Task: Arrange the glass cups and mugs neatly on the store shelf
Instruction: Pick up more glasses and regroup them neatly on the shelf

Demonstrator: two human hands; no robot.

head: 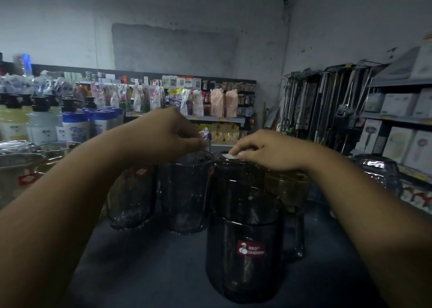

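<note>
Several dark smoked-glass mugs stand on the dark shelf top (145, 272) in front of me. The nearest mug (245, 249) carries a red cherry label and has its handle to the right. Behind it stands a back mug (236, 181) with a small white sticker at its rim, and my right hand (264, 151) grips that rim from above. My left hand (173, 132) pinches the rim of the middle mug (187, 191). A further mug (133, 195) with a red label stands at the left, partly hidden by my left forearm.
Clear glass bowls and pots (21, 160) sit at the left. A dark ribbed glass vessel (378, 170) stands at the right. An amber glass (287, 186) is behind the mugs. Across the aisle are shelves of bottles and pouches (163, 102); boxed goods (397, 130) fill the right rack.
</note>
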